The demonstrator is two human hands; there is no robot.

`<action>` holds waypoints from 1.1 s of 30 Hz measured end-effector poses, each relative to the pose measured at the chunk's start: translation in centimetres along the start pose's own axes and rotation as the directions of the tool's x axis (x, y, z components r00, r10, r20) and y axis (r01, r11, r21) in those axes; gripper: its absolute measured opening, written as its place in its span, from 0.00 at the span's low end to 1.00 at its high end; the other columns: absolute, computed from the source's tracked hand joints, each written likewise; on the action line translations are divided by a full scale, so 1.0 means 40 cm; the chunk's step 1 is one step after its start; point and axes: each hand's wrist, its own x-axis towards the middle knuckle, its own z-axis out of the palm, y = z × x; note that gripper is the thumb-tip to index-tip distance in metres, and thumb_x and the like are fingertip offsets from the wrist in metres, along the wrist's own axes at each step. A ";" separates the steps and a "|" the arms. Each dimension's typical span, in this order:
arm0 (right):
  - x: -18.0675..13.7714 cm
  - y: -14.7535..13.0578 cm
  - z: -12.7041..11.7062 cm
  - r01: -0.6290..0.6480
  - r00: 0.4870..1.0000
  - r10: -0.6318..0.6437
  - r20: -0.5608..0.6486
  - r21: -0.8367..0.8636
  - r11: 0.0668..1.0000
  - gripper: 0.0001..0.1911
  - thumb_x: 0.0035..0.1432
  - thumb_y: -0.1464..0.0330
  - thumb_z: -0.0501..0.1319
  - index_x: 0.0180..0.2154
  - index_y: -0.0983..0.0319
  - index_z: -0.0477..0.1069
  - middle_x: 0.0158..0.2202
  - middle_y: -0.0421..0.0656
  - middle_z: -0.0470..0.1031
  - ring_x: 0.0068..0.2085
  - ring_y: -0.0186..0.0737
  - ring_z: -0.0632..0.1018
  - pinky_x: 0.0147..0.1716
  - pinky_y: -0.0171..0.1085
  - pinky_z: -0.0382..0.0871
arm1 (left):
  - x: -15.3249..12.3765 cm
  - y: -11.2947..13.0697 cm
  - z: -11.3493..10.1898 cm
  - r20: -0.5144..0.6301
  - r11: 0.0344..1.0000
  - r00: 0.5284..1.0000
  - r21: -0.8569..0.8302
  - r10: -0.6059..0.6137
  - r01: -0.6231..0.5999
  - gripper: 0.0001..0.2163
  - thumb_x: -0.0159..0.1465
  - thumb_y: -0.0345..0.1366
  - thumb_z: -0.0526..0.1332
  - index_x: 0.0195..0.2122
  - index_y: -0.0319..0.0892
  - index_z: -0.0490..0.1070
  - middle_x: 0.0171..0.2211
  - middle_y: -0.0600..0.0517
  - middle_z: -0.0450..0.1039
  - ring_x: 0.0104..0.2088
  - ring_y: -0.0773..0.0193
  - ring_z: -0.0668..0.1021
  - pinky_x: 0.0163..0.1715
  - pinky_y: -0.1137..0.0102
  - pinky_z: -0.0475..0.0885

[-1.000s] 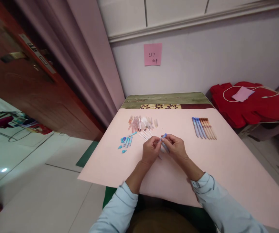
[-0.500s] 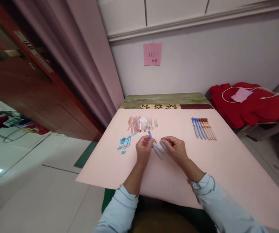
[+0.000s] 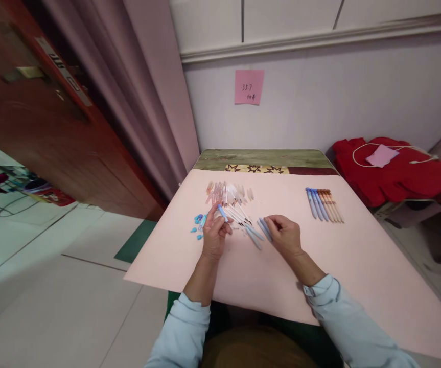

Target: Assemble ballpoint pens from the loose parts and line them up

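Observation:
My left hand (image 3: 214, 236) is closed around a short blue pen part (image 3: 223, 213), which tilts up between its fingers. To the right, my right hand (image 3: 286, 235) pinches grey-blue pen barrels (image 3: 265, 229) near the paper; whether they are one or two pieces is hard to tell. Between the hands lie more pale blue barrels (image 3: 254, 238) and a fan of white pen refills (image 3: 240, 214) with dark tips. Small blue pen pieces (image 3: 198, 220) sit just left of my left hand, which partly hides them.
Behind the hands lies a pile of pinkish and clear pen barrels (image 3: 217, 193). Blue pens (image 3: 316, 204) and brown-topped pens (image 3: 331, 206) stand in a row at the right. Pink paper (image 3: 343, 276) covers the table. Red cloth (image 3: 415, 176) lies beyond its right edge.
My left hand has drawn left, away from the right hand, with the blue part in it, uncovering the refills. My right hand stays close to the same spot. The view has shifted slightly.

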 end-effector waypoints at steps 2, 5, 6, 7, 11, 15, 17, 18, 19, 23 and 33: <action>-0.004 -0.024 0.012 0.021 1.000 -0.021 0.001 -0.048 0.999 0.15 0.61 0.60 0.55 0.32 0.59 0.78 0.30 0.41 0.78 0.30 0.35 0.75 0.32 0.33 0.64 | 0.003 0.004 0.000 -0.002 1.000 1.000 -0.020 -0.013 0.013 0.29 0.57 0.38 0.65 0.60 0.44 0.61 0.29 0.52 0.76 0.18 0.72 0.70 0.21 0.74 0.65; -0.018 -0.062 0.040 0.115 0.991 -0.102 0.083 -0.158 0.981 0.11 0.61 0.62 0.57 0.35 0.57 0.77 0.33 0.40 0.78 0.33 0.36 0.76 0.33 0.33 0.63 | 0.007 0.007 -0.005 -0.030 0.995 0.999 -0.092 -0.037 0.034 0.28 0.56 0.37 0.64 0.58 0.44 0.62 0.29 0.52 0.75 0.19 0.73 0.69 0.22 0.75 0.65; -0.025 -0.071 0.049 0.155 0.984 -0.132 0.123 -0.204 0.967 0.10 0.60 0.62 0.58 0.36 0.56 0.77 0.34 0.40 0.78 0.35 0.36 0.76 0.33 0.33 0.62 | 0.008 0.007 -0.008 -0.036 0.992 0.998 -0.121 -0.048 0.043 0.26 0.56 0.36 0.64 0.57 0.45 0.63 0.29 0.53 0.74 0.20 0.73 0.69 0.23 0.75 0.64; -0.033 -0.076 0.057 0.191 0.975 -0.153 0.161 -0.252 0.949 0.09 0.59 0.62 0.59 0.37 0.56 0.77 0.35 0.41 0.78 0.36 0.37 0.76 0.33 0.34 0.62 | 0.009 0.007 -0.011 -0.036 0.987 0.997 -0.149 -0.061 0.055 0.25 0.56 0.36 0.64 0.56 0.45 0.64 0.29 0.53 0.74 0.20 0.73 0.69 0.23 0.75 0.64; -0.065 -0.074 0.067 0.230 0.965 -0.145 0.219 -0.437 0.870 0.09 0.57 0.61 0.61 0.39 0.55 0.76 0.37 0.42 0.77 0.34 0.40 0.75 0.31 0.36 0.59 | 0.013 0.008 -0.026 0.008 0.964 0.993 -0.240 -0.115 0.113 0.19 0.56 0.33 0.63 0.50 0.45 0.69 0.29 0.53 0.71 0.21 0.75 0.67 0.23 0.75 0.63; -0.079 -0.064 0.060 0.205 0.976 -0.129 0.175 -0.543 0.814 0.10 0.59 0.62 0.58 0.40 0.57 0.75 0.37 0.44 0.76 0.31 0.40 0.73 0.29 0.36 0.56 | 0.017 0.009 -0.033 0.057 0.947 0.989 -0.285 -0.138 0.149 0.17 0.56 0.32 0.63 0.48 0.43 0.70 0.29 0.53 0.69 0.20 0.76 0.62 0.21 0.76 0.59; -0.080 -0.064 0.059 0.192 0.980 -0.130 0.148 -0.569 0.800 0.11 0.60 0.64 0.56 0.40 0.58 0.75 0.37 0.45 0.76 0.30 0.39 0.72 0.29 0.37 0.54 | 0.017 0.008 -0.034 0.067 0.945 0.987 -0.286 -0.148 0.161 0.16 0.56 0.32 0.62 0.47 0.43 0.71 0.29 0.52 0.69 0.20 0.75 0.62 0.21 0.75 0.59; -0.080 -0.065 0.060 0.186 0.982 -0.132 0.135 -0.576 0.796 0.11 0.60 0.65 0.55 0.40 0.58 0.75 0.37 0.45 0.76 0.29 0.38 0.71 0.29 0.37 0.53 | 0.017 0.008 -0.034 0.069 0.945 0.986 -0.283 -0.149 0.162 0.16 0.56 0.32 0.62 0.47 0.43 0.71 0.30 0.52 0.69 0.20 0.75 0.61 0.21 0.75 0.59; -0.079 -0.065 0.061 0.178 0.984 -0.134 0.118 -0.580 0.795 0.12 0.60 0.67 0.54 0.41 0.59 0.74 0.38 0.45 0.76 0.29 0.38 0.71 0.29 0.37 0.53 | 0.017 0.007 -0.035 0.070 0.946 0.987 -0.280 -0.148 0.161 0.16 0.56 0.32 0.62 0.47 0.43 0.71 0.30 0.52 0.69 0.20 0.75 0.61 0.21 0.75 0.59; -0.080 -0.065 0.067 0.163 0.986 -0.161 0.053 -0.566 0.808 0.15 0.59 0.71 0.53 0.46 0.59 0.74 0.41 0.44 0.75 0.30 0.38 0.70 0.30 0.37 0.53 | 0.018 0.004 -0.038 0.054 0.945 0.990 -0.292 -0.133 0.143 0.16 0.56 0.32 0.62 0.46 0.43 0.71 0.30 0.52 0.69 0.21 0.75 0.62 0.22 0.74 0.60; -0.040 -0.112 0.105 0.180 0.974 -0.062 0.219 -0.574 0.799 0.14 0.65 0.64 0.53 0.37 0.57 0.77 0.35 0.43 0.75 0.30 0.36 0.71 0.29 0.37 0.50 | 0.022 0.000 -0.035 0.031 0.855 0.983 -0.489 -0.182 0.174 0.11 0.55 0.26 0.62 0.41 0.39 0.72 0.31 0.51 0.70 0.23 0.76 0.66 0.24 0.77 0.61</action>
